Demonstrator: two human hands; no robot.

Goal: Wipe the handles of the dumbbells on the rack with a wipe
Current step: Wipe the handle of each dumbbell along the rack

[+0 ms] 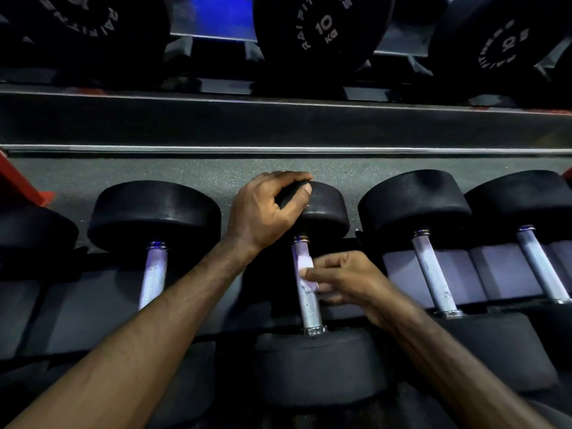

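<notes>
Black dumbbells with knurled silver handles lie side by side on the lower rack. My left hand grips the far head of the middle dumbbell, fingers curled over its top. My right hand pinches a small pale wipe against the upper part of that dumbbell's handle. The wipe is partly hidden by my fingers. The dumbbell's near head sits below.
One dumbbell lies to the left and two more to the right in padded cradles. An upper shelf carries 10 kg dumbbells. Speckled grey floor shows behind. A red rack frame stands at left.
</notes>
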